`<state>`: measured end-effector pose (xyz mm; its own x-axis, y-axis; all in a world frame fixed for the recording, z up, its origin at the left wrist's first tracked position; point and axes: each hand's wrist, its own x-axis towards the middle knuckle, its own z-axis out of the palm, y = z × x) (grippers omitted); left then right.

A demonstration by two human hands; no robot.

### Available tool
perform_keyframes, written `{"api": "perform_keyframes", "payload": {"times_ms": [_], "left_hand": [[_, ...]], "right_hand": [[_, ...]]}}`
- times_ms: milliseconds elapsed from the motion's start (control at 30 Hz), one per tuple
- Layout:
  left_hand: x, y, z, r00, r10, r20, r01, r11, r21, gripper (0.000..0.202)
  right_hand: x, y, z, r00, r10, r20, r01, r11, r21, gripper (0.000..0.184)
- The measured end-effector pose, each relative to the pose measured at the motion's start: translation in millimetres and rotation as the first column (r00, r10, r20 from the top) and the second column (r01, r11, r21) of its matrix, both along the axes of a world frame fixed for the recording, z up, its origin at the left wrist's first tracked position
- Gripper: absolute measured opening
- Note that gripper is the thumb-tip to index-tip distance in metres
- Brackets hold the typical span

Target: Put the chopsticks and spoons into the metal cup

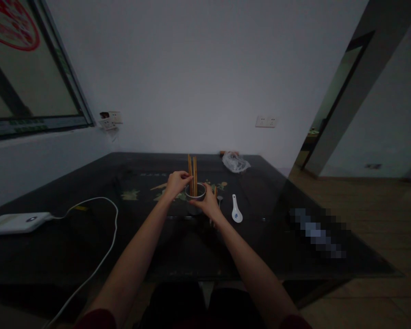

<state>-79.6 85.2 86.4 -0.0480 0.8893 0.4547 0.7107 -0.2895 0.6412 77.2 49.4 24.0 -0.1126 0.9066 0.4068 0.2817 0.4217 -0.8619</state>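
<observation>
A metal cup [195,208] stands on the dark table in front of me, with several wooden chopsticks [195,170] upright in it. My right hand [208,203] is wrapped round the cup's right side. From the left, my left hand [177,183] reaches over the rim, its thumb and fingers closed on chopsticks. Just right of my right hand lies a metal spoon [220,198], partly hidden by it. Beside that is a white ceramic spoon [237,214] with a blue mark. Another chopstick [215,190] shows behind my right hand.
A crumpled clear plastic bag [235,162] lies at the table's back edge by the wall. On the left, a white power bank [18,223] has a white cable [115,224] looping over the front edge. A pixelated object [317,233] is at the right.
</observation>
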Motion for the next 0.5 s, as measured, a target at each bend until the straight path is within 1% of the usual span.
{"api": "perform_keyframes", "payload": {"times_ms": [333, 500], "left_hand": [[2.0, 4.1, -5.8, 0.999, -0.039, 0.009, 0.039, 0.999, -0.01, 0.023], [1.1, 7.7, -8.9, 0.999, -0.039, 0.036, 0.04, 0.999, -0.011, 0.022]], "right_hand": [[-0.2, 0.2, -2.1, 1.0, 0.016, -0.014, -0.016, 1.0, 0.023, 0.08], [-0.4, 2.6, -4.5, 1.0, 0.017, -0.011, -0.017, 0.999, 0.036, 0.078]]}}
